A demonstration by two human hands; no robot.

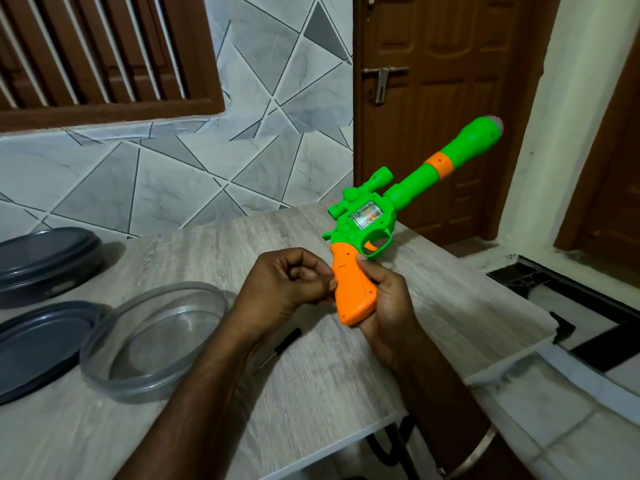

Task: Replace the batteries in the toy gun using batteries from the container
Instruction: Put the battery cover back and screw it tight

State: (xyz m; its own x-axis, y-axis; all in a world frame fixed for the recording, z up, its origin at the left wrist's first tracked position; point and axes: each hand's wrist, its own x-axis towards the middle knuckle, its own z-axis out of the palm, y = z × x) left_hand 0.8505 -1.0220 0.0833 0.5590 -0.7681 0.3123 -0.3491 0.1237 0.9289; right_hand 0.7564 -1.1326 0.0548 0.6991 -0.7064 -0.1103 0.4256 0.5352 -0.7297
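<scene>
A green toy gun (408, 188) with an orange grip (349, 289) is held above the table, its barrel pointing up and to the right. My right hand (388, 306) wraps round the grip from the right side. My left hand (284, 282) is curled, and its fingertips pinch the left edge of the grip. A clear round container (104, 358) stands on the table to the left, and nothing shows inside it. No batteries are in view. A small black screwdriver (287, 339) lies on the table under my left wrist.
A dark grey lid (34, 344) lies beside the clear container, and a closed dark grey container (45, 265) stands behind it. The wood-grain table (311, 393) ends at an edge on the right, with floor below. A brown door (433, 98) is behind.
</scene>
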